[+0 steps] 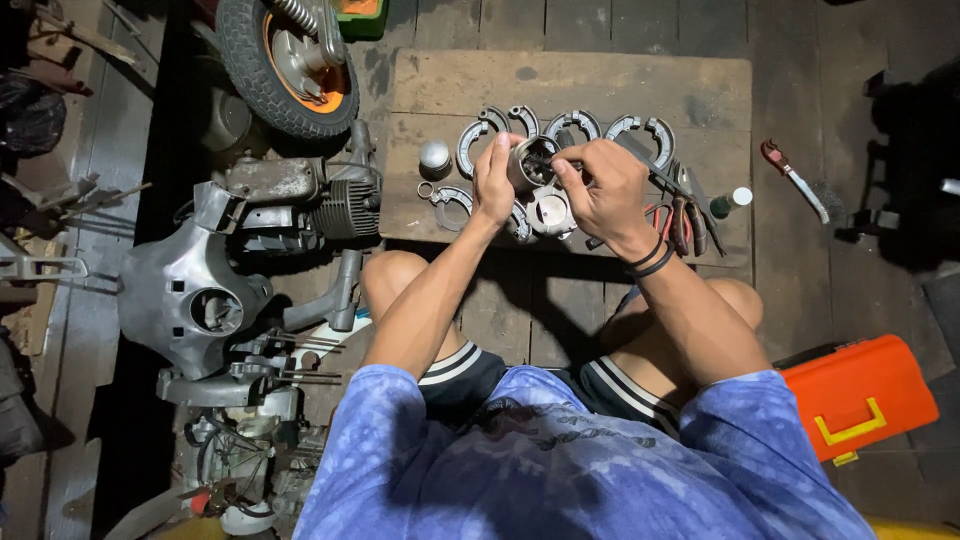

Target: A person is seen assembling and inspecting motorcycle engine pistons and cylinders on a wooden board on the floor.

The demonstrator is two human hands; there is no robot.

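Left hand [494, 180] clamped on piston [530, 163] above worktop [570, 80] | right hand [605, 188] pinched a thin tool inside it | risk: slip, piston drops onto brake shoes [640, 130].

wheel [290, 60] cut by top edge, piston [530, 162] partly behind hands [560, 180]

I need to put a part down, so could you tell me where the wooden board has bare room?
The wooden board is bare along its far strip, beyond the brake shoes. Its near left corner, beside the round metal cap, is partly free. The middle under the left hand and right hand is crowded, as is the right edge by the pliers.
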